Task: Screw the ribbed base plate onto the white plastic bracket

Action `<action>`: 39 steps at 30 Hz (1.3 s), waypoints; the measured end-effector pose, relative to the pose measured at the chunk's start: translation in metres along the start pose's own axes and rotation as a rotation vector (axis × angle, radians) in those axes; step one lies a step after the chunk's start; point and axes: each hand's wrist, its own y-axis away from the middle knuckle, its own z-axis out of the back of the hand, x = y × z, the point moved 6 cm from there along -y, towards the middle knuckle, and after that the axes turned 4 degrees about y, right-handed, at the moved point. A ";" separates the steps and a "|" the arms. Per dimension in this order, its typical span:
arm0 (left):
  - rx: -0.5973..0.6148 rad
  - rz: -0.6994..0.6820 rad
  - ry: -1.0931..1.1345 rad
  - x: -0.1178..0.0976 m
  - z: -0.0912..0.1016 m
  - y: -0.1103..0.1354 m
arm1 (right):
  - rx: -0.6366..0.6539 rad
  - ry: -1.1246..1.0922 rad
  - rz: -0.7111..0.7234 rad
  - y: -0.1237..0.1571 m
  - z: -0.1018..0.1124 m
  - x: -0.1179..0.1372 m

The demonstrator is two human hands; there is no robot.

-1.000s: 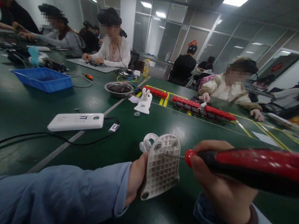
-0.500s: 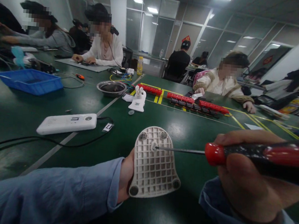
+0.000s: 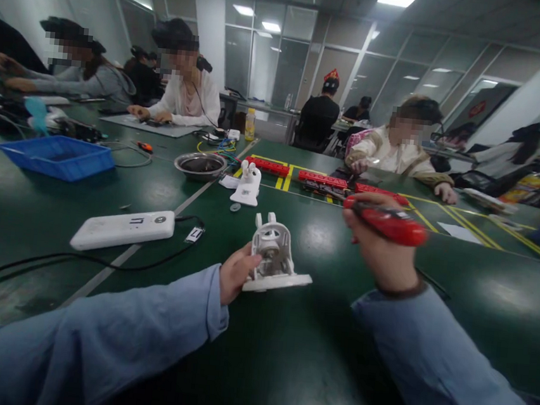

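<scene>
My left hand [image 3: 234,275] grips a white plastic bracket [image 3: 273,259] by its edge, its flat base down on the green table [image 3: 282,369] and its forked top pointing up. My right hand [image 3: 380,251] is raised to the right of the bracket, fingers wrapped round a red-and-black screwdriver [image 3: 385,220] that points left and away. The screwdriver tip is clear of the bracket. Both arms wear blue sleeves.
A white box with a black cable [image 3: 123,230] lies left of the bracket. Behind are a second white bracket [image 3: 247,187], a metal bowl [image 3: 200,164], a blue bin [image 3: 57,156] and red strips [image 3: 334,182]. Several other people sit around the table.
The bracket was held with its gridded underside facing me and the screwdriver tip at a screw; now it stands base-down on the table. The screwdriver has lifted away up and back.
</scene>
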 end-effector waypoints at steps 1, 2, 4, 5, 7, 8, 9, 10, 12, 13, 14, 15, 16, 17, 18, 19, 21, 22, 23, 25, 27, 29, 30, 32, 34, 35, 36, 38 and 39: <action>0.028 -0.094 -0.075 -0.004 0.001 -0.005 | 0.079 0.078 0.015 0.002 -0.014 -0.013; 0.054 -0.176 -0.160 -0.007 0.002 -0.009 | 0.207 0.163 0.051 0.006 -0.031 -0.024; 0.112 -0.289 -0.357 -0.010 0.001 -0.015 | 0.402 0.283 0.100 0.019 -0.058 -0.043; 0.137 -0.321 -0.455 -0.010 0.000 -0.017 | 0.472 0.315 0.115 0.025 -0.068 -0.050; 0.186 -0.347 -0.597 -0.008 -0.001 -0.020 | 0.557 0.351 0.121 0.034 -0.080 -0.058; 0.207 -0.358 -0.636 -0.007 -0.001 -0.021 | 0.591 0.370 0.122 0.038 -0.084 -0.060; 0.226 -0.369 -0.660 -0.007 -0.002 -0.021 | 0.620 0.389 0.120 0.041 -0.087 -0.061; 0.240 -0.379 -0.673 -0.007 -0.002 -0.021 | 0.645 0.403 0.116 0.043 -0.090 -0.061; 0.258 -0.393 -0.689 -0.008 -0.002 -0.019 | 0.684 0.416 0.106 0.046 -0.094 -0.062; 0.260 -0.399 -0.701 -0.009 -0.002 -0.018 | 0.696 0.413 0.100 0.047 -0.095 -0.063; 0.258 -0.405 -0.714 -0.010 -0.002 -0.017 | 0.703 0.404 0.091 0.048 -0.096 -0.064; 0.252 -0.412 -0.728 -0.011 -0.003 -0.015 | 0.705 0.391 0.079 0.048 -0.096 -0.065; 0.245 -0.418 -0.742 -0.013 -0.004 -0.013 | 0.701 0.372 0.061 0.048 -0.095 -0.066; 0.234 -0.424 -0.749 -0.015 -0.005 -0.011 | 0.689 0.349 0.039 0.048 -0.092 -0.066; 0.219 -0.430 -0.748 -0.017 -0.007 -0.009 | 0.669 0.320 0.012 0.046 -0.088 -0.064; 0.205 -0.438 -0.742 -0.020 -0.008 -0.008 | 0.639 0.285 -0.017 0.044 -0.083 -0.059; 0.182 -0.458 -0.724 -0.023 -0.011 -0.005 | 0.557 0.182 -0.077 0.037 -0.074 -0.043; 0.176 -0.466 -0.716 -0.023 -0.012 -0.004 | 0.516 0.110 -0.104 0.033 -0.072 -0.032; 0.173 -0.471 -0.712 -0.023 -0.012 -0.004 | 0.483 0.027 -0.127 0.030 -0.072 -0.019; 0.173 -0.470 -0.718 -0.020 -0.011 -0.004 | 0.461 -0.170 -0.157 0.025 -0.082 0.008; 0.170 -0.463 -0.739 -0.017 -0.008 -0.006 | 0.478 -0.345 -0.185 0.023 -0.100 0.030; 0.173 -0.460 -0.775 -0.013 -0.004 -0.009 | 0.498 -0.474 -0.231 0.024 -0.118 0.040; 0.181 -0.460 -0.793 -0.011 -0.002 -0.010 | 0.504 -0.525 -0.253 0.025 -0.126 0.042; 0.207 -0.467 -0.825 -0.009 -0.001 -0.011 | 0.507 -0.613 -0.282 0.026 -0.134 0.043; 0.242 -0.481 -0.849 -0.008 -0.001 -0.012 | 0.483 -0.679 -0.299 0.022 -0.133 0.043; 0.258 -0.490 -0.859 -0.008 -0.001 -0.012 | 0.461 -0.708 -0.304 0.018 -0.129 0.042; 0.272 -0.499 -0.870 -0.008 -0.001 -0.012 | 0.422 -0.726 -0.307 0.013 -0.122 0.041; 0.295 -0.511 -0.889 -0.008 -0.001 -0.012 | 0.320 -0.640 -0.328 -0.001 -0.102 0.030; 0.305 -0.516 -0.894 -0.009 0.000 -0.011 | 0.279 -0.523 -0.355 -0.007 -0.091 0.019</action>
